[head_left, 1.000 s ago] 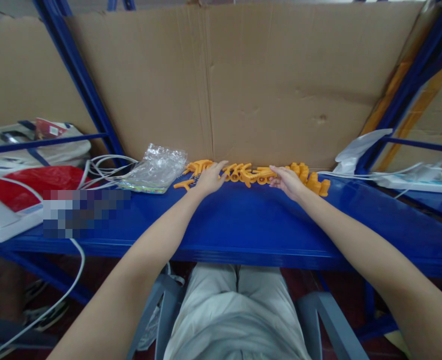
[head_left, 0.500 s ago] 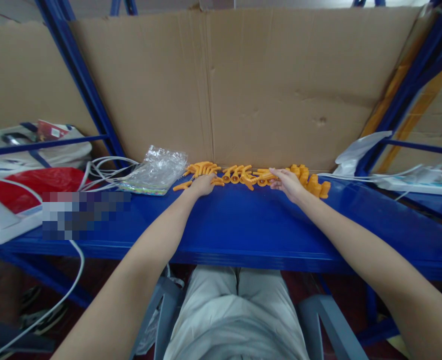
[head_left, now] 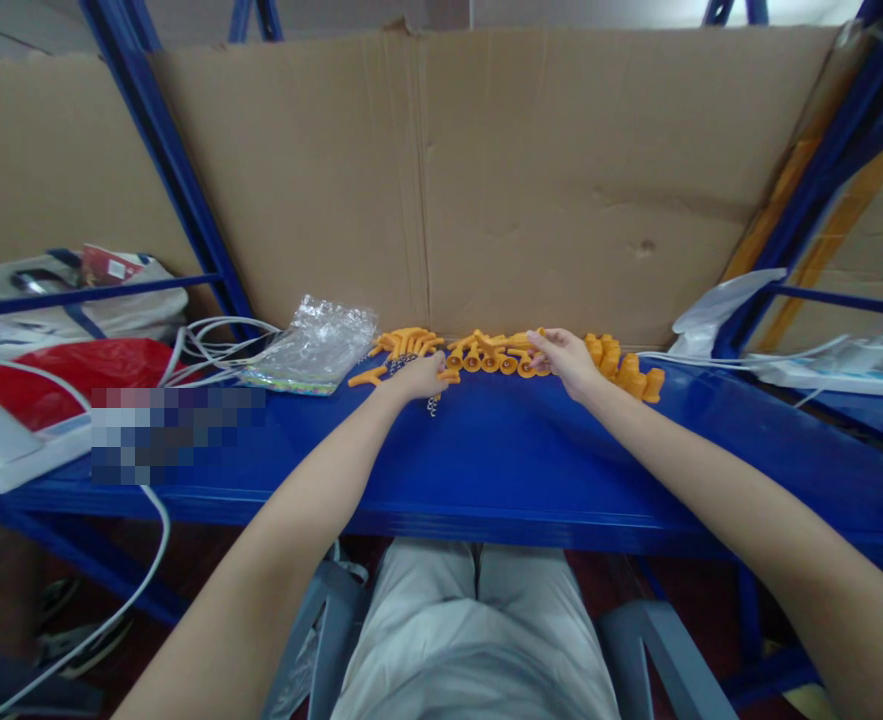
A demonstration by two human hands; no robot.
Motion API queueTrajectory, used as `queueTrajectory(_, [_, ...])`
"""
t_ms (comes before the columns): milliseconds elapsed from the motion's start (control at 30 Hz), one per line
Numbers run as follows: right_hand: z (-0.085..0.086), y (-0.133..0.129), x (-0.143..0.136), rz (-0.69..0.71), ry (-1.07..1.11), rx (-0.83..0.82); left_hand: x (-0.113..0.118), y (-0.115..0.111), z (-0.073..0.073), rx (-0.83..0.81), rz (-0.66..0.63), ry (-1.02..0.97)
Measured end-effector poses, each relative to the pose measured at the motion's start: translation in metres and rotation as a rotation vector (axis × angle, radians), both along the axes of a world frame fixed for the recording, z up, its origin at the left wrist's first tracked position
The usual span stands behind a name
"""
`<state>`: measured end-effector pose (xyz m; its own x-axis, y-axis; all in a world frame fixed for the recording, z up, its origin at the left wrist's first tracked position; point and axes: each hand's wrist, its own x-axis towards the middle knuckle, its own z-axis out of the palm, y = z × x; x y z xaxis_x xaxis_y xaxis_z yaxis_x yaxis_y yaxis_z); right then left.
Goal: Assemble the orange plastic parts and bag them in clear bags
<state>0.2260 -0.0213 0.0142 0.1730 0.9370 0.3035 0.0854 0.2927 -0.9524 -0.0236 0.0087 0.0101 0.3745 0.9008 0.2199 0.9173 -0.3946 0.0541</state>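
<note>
Left hand [head_left: 415, 379], eleven o'clock, pinches corkscrew handle [head_left: 451, 377]; best keep spiral [head_left: 433, 406] clear. Right hand [head_left: 570, 364], one o'clock, by orange cones [head_left: 508, 365], grip unclear.

Spiral tool [head_left: 433, 405] partly hid by L hand [head_left: 418, 378]; R hand [head_left: 567, 361] grip unclear; pixelated patch [head_left: 175, 432] unreadable; red bag [head_left: 73, 372] cut L.

The orange pieces [head_left: 631, 374] look plastic, the tabletop [head_left: 493, 455] glossy.

Head-worn view, forward and down, mid-distance.
</note>
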Motion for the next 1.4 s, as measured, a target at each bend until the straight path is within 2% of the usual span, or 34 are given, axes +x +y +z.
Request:
queueTrajectory(233, [0.019,0.041,-0.05,0.022,-0.243,0.107,0.005,-0.011,0.005,-0.035,0.054,0.114])
queueTrajectory(433, [0.029,0.051,-0.101,-0.26,-0.767,0.157,0.005,-0.015,0.009,-0.032,0.088,0.156])
queueTrajectory(600, [0.02,0.056,-0.126,-0.288,-1.073,0.097,0.004,-0.016,0.009,-0.024,0.08,0.13])
queueTrajectory(700, [0.009,0.061,-0.131,-0.289,-1.196,0.102,0.004,-0.015,0.009,-0.02,0.065,0.112])
queueTrajectory(867, [-0.005,0.063,-0.129,-0.263,-1.263,0.102,0.004,-0.013,0.006,-0.003,0.046,0.076])
queueTrajectory(1133, [-0.01,0.062,-0.126,-0.128,-1.263,-0.012,0.003,-0.014,0.007,0.004,0.055,0.099])
queueTrajectory(1400, [-0.009,0.064,-0.121,-0.095,-1.287,-0.046,0.003,-0.012,0.006,0.006,0.063,0.093])
